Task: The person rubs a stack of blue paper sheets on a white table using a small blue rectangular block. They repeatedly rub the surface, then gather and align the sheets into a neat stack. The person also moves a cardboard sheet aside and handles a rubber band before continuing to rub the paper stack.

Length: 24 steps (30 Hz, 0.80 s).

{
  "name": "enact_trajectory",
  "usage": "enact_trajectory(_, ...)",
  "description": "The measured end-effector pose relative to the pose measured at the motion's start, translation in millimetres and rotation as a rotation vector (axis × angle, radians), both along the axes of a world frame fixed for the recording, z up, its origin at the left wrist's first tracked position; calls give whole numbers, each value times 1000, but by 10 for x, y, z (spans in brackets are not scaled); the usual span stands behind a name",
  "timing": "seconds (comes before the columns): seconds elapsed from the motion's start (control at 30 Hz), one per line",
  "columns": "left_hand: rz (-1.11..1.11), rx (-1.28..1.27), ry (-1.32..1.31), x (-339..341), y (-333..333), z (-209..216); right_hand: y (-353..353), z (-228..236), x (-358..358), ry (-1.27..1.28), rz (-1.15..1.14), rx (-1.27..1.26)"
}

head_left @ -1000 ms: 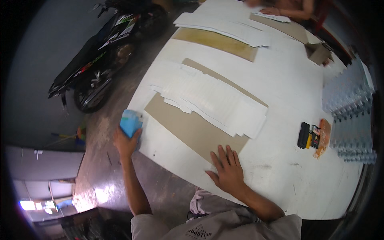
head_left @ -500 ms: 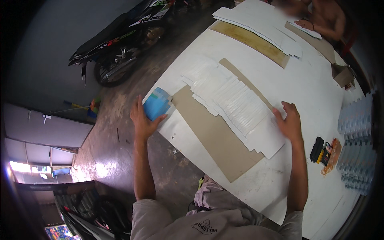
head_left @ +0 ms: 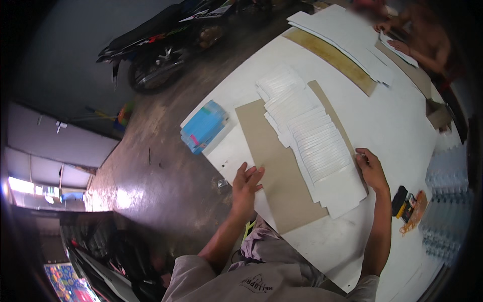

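On the white table lies a flat brown cardboard sheet (head_left: 274, 176) bearing an overlapping, fanned row of white paper pieces (head_left: 314, 143). My left hand (head_left: 245, 189) is open by the near left edge of the cardboard, its fingers apart and holding nothing. On the other side, my right hand (head_left: 372, 170) is open beside the right edge of the white pieces, thumb and fingers apart. Whether its fingertips touch the edge I cannot tell. A stack of blue pieces (head_left: 205, 126) sits at the table's left corner, away from both hands.
A yellowish board (head_left: 332, 60) and white sheets (head_left: 342, 40) lie at the far side. Another person's hands (head_left: 397, 46) hold paper there. Stacked clear plastic items (head_left: 445, 201), a black pouch (head_left: 399, 195) and small items are at right. A motorcycle (head_left: 156, 60) stands beyond the table.
My left hand has left the blue stack and moved right and nearer, to the cardboard's edge. My right hand stays beside the white pieces. The view has shifted slightly.
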<state>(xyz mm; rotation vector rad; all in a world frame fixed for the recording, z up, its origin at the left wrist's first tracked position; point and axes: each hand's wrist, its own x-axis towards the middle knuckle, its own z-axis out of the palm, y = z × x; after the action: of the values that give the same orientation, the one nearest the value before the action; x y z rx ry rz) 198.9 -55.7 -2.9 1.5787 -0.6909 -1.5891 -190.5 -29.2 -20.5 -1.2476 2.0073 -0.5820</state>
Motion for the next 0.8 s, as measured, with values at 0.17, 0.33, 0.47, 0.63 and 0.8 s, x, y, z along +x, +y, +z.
enact_trajectory(0.17,-270,5,-106,-15,-121,-53,670,42,-69,-334,-78,99)
enact_trajectory(0.33,-247,-453,-260,-209,73,-470,1407,145,129,-458,-198,55)
enact_trajectory(0.47,-431,-541,-158,-363,-71,-359,2094,128,328,-540,-400,-99)
enact_trajectory(0.63,-697,-533,-23,-1012,-125,56,2931,423,551,-563,-645,-224)
enact_trajectory(0.8,-1018,-544,201,-1861,330,255,3987,667,878,-714,-975,-451)
